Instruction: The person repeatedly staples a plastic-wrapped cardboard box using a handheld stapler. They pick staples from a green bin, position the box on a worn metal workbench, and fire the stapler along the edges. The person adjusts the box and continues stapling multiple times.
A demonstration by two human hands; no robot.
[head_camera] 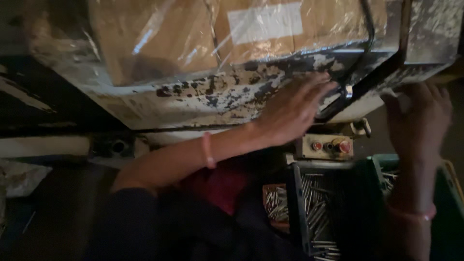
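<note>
Left hand is up on the worn metal table edge, palm flat against the chipped, paint-flaked surface, fingers spread wide and closed on nothing, its fingertips just beside a dark bent metal bar that runs down over the edge. Right hand is raised near the right corner of that same table, fingers loosely spread and pointing up; it is blurred, so whether it touches the corner or grips anything I cannot tell. Both wrists carry thin pink bands. Above the hands, on the table, sit cardboard boxes wrapped in clear plastic film. Just below the left hand is a small control box with red buttons. Lower still, a dark crate is full of small metal pins, and a green crate sits beside it under the right forearm.
</note>
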